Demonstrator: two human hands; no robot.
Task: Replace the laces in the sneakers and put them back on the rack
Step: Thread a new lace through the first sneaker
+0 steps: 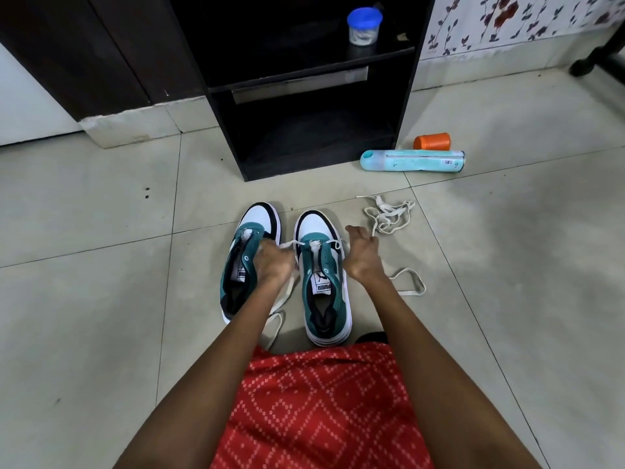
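- Where the tiled floor (101, 265) meets the wall at its far edge, a black rack (402, 96) stands with its shelves open, and two teal-and-white sneakers sit side by side on the floor just in front of it, toes toward the rack.
- The unlaced sneaker (252, 218) is beside the left forearm; its eyelets are bare.
- The second sneaker (321, 228) has a white lace (290, 244) through its lowest eyelets, with the ends running out to either side.
- The left hand (272, 262) has its fingers curled around one end of the lace, and the slack trails on the floor beneath the forearm.
- The right hand (363, 252) has its fingers bent and seems to pinch the other end, though the grip itself is hidden; a loop lies on the floor beside the wrist.
- A spare lace (389, 214) lies bunched near the right hand, toward the rack.
- A teal spray can (412, 160) lies on its side by the rack's foot, with an orange container (432, 141) just behind it.
- A blue-lidded jar (363, 27) stands on the rack's upper shelf.
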